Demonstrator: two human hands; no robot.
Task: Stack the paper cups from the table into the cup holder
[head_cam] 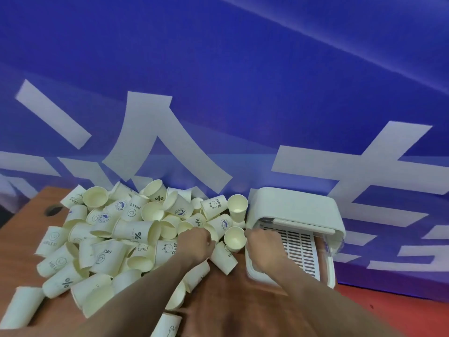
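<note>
A big heap of cream paper cups (136,229) with printed marks lies tumbled over the left and middle of the wooden table (218,297). The white cup holder (295,207), a hooded box with a slotted tray (300,249), stands at the right against the blue wall. My right hand (263,249) is over the holder's front left corner, its fingertips pinching the rim of an upright cup (234,238) just left of the holder. My left hand (196,242) is at the heap's right edge with fingers curled down among the cups. What they grip is hidden.
A blue banner (218,81) with large white characters rises right behind the table. A round cable hole (52,210) sits at the table's far left. Another upright cup (237,206) stands beside the holder's back left. Red floor (401,310) shows at the right.
</note>
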